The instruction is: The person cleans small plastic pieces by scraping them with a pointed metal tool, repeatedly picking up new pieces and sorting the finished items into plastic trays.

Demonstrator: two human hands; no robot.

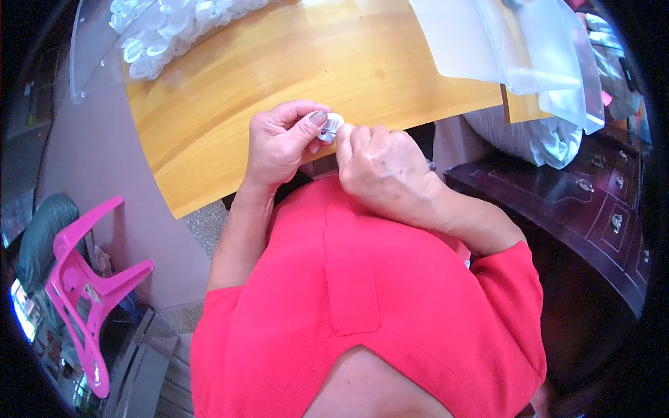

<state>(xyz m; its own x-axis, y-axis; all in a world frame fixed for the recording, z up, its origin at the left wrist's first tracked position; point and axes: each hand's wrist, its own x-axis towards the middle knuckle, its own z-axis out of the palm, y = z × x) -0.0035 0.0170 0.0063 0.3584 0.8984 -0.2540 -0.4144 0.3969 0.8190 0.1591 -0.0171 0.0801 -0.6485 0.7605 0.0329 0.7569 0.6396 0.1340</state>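
Observation:
Between the thumb and fingers of my left hand (279, 143) is a small round clear-and-white plastic piece (332, 126), held just above the table's near edge. My right hand (383, 164) is closed right beside it, knuckles up, with the fingertips against the piece's right side. What those fingers pinch is hidden behind the hand. Under both hands lies the yellow wooden table (279, 83).
Many small translucent plastic pieces (167, 35) are heaped at the table's far left. Clear plastic bins (488, 42) stand at the far right, above a white sack (533, 136). A dark drawer cabinet (557, 188) is on the right, an overturned pink stool (87, 279) on the left.

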